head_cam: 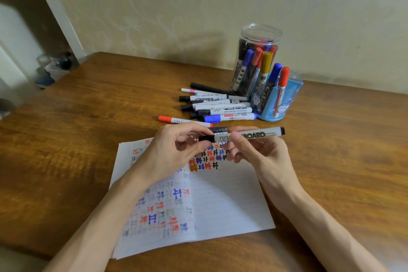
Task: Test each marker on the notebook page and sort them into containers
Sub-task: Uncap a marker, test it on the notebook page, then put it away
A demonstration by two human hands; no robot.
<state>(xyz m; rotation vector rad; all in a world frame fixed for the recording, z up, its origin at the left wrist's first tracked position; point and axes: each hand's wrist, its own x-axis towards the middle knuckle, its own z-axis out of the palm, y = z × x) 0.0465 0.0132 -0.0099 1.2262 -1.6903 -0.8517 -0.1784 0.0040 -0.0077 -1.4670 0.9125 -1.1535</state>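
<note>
Brown wood grain covers the bench (77, 134), which runs back to a pale patterned wall. Near the front edge lies my open notebook (220, 201), its left page and the top of its right page crowded with blue, red and black test marks. Above the notebook's far edge I hold a whiteboard marker (251, 134) level, black cap pointing left. My left grip (176, 150) pinches the cap between thumb and fingertips, and my right grip (249, 150) is closed round the white barrel. Just beyond my hands, toward the back edge, loose markers (216, 106) lie in a heap, with a red-capped one (176, 120) nearest me. To their right stands a blue cup (284, 104) holding a few markers, and touching it behind, a clear jar (256, 59) packed with more.
</note>
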